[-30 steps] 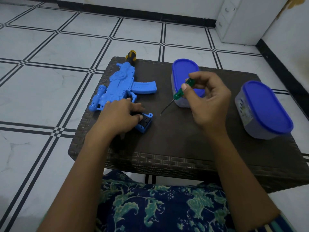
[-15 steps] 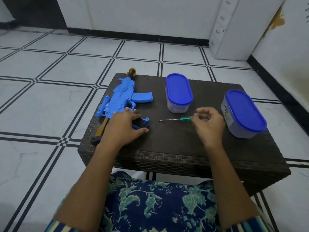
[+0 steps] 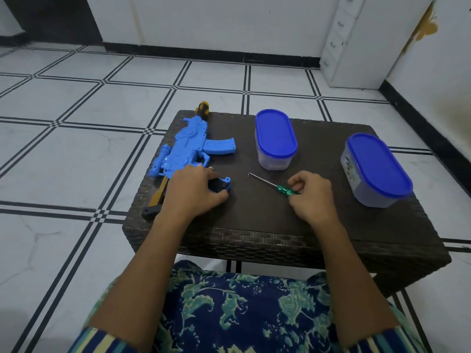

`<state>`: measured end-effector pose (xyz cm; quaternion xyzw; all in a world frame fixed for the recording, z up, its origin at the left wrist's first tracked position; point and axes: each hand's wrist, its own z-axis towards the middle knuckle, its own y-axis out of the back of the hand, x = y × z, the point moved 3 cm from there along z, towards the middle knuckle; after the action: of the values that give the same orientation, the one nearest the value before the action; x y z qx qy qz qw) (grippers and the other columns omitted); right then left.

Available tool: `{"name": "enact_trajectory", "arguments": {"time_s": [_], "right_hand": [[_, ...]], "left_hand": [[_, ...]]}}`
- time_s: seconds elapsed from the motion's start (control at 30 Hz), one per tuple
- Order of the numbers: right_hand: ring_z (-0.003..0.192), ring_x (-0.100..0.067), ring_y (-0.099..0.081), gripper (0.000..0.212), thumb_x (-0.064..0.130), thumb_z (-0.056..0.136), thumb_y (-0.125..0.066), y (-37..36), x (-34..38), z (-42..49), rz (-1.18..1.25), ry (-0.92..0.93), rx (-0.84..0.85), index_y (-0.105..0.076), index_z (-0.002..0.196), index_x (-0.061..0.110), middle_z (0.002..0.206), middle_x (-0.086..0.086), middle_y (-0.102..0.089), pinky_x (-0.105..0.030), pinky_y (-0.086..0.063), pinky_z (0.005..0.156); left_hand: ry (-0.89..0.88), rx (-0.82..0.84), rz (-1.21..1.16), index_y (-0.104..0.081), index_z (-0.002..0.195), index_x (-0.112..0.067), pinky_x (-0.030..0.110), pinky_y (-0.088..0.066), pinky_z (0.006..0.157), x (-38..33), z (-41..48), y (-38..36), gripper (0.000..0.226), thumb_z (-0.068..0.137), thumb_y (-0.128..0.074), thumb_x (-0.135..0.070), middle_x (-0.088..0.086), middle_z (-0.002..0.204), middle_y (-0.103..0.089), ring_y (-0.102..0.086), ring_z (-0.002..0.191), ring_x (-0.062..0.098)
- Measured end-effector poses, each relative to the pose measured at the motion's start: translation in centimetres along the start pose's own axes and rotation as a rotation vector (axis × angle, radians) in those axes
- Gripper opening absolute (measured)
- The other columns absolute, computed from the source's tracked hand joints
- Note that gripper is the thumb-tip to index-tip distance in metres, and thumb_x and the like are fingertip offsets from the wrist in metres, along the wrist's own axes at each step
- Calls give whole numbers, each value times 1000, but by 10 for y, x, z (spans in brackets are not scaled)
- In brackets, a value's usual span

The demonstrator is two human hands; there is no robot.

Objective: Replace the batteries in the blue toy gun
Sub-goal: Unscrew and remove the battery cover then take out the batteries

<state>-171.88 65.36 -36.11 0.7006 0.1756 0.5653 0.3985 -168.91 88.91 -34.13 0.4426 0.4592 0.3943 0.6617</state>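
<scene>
Left hand (image 3: pixel 196 192) grips the blue toy gun (image 3: pixel 193 146); right hand (image 3: pixel 312 193) pinches the screwdriver (image 3: pixel 281 189) right of it; lidded tubs (image 3: pixel 276 138) (image 3: pixel 378 169) farther right, contents unclear.

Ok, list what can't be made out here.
Head view only:
Grip of the blue plastic toy gun: the left hand grips and covers it, so any battery hatch or batteries are unseen.
Green-handled metal screwdriver: handle end hidden under the right hand; tip too small to identify.
Middle oval blue-lidded plastic tub and right oval blue-lidded plastic tub: lids and cloudy walls hide the contents.
</scene>
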Motion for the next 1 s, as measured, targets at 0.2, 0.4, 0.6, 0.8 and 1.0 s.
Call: {"name": "enact_trajectory", "arguments": {"time_s": [0.2, 0.4, 0.6, 0.8, 1.0], "right_hand": [[100, -17, -59, 36, 8, 79, -75, 2, 12, -1, -147, 58, 1, -65, 111, 20, 114, 0, -59, -38, -52, 92], [89, -9, -59, 26, 6, 81, -71, -21, 60, -21, 94, 449, 6, -68, 106, 14, 104, 0, -65, -25, -54, 81], [105, -18, -62, 41, -7, 83, -56, -58, 84, -26, 107, 517, 197, -66, 118, 12, 116, -6, -64, -35, -52, 94], [99, -16, -62, 40, -9, 84, -56, -60, 87, -18, 66, 519, 219, -68, 115, 12, 113, -6, -63, -31, -53, 92], [96, -15, -62, 34, -4, 81, -64, -57, 84, -15, 96, 515, 231, -69, 112, 11, 107, -5, -65, -31, -54, 87]], "left_hand": [[-61, 27, 70, -71, 110, -26, 32, -39, 78, 3, 4, -2, 45, 77, -61, -54, -2, 109, -70, -58, 102, 24], [-128, 71, 133, -69, 108, -20, 32, -37, 75, -1, 7, -1, 43, 82, -56, -51, 1, 109, -69, -58, 100, 24], [-208, 95, 100, -65, 99, -13, 40, -44, 78, -4, 3, -15, 37, 88, -47, -43, 4, 98, -64, -55, 88, 27], [-250, 108, 125, -57, 120, -5, 40, -40, 88, -5, 2, -15, 42, 94, -45, -36, 10, 114, -59, -53, 102, 32], [-207, -317, -203, -62, 75, -4, 26, -33, 53, -3, -1, -4, 28, 88, -47, -24, 8, 64, -59, -54, 53, 24]]}}
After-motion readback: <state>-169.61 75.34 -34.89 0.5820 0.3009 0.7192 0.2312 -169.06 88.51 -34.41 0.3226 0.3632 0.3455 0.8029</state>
